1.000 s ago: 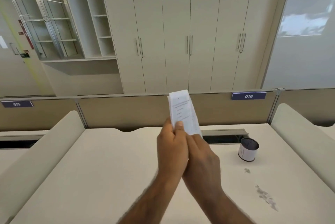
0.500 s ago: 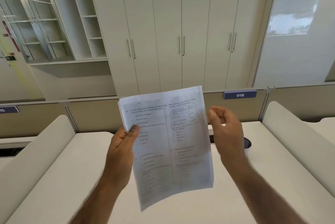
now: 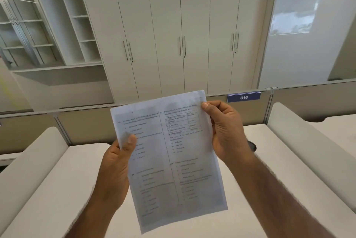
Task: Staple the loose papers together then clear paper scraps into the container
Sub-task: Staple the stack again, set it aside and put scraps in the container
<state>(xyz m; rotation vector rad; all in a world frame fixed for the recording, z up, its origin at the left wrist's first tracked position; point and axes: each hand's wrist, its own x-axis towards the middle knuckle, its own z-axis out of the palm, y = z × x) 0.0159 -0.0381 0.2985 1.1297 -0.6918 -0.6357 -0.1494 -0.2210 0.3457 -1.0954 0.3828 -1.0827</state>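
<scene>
Both hands hold the printed papers [image 3: 173, 153] upright: left hand [image 3: 115, 162] thumb pinching its left edge, right hand [image 3: 225, 132] fingers pinching the top-right corner.

light: bright, even | shadows: soft | blur: slight | edges: wide-angle bowed

The white rectangular sheet of printed paper [image 3: 173, 157] looks thin and matt. The wide off-white desk top [image 3: 63, 189] under it is smooth and matt, like laminate. The tall pale cupboard doors [image 3: 161, 26] have the same smooth, dull finish, and their thin bar handles [image 3: 180, 45] look like metal. The large pale wall panel [image 3: 300, 26] at the right is glossy and shows reflections. The small blue number plate [image 3: 243, 97] seems to be plastic.
</scene>
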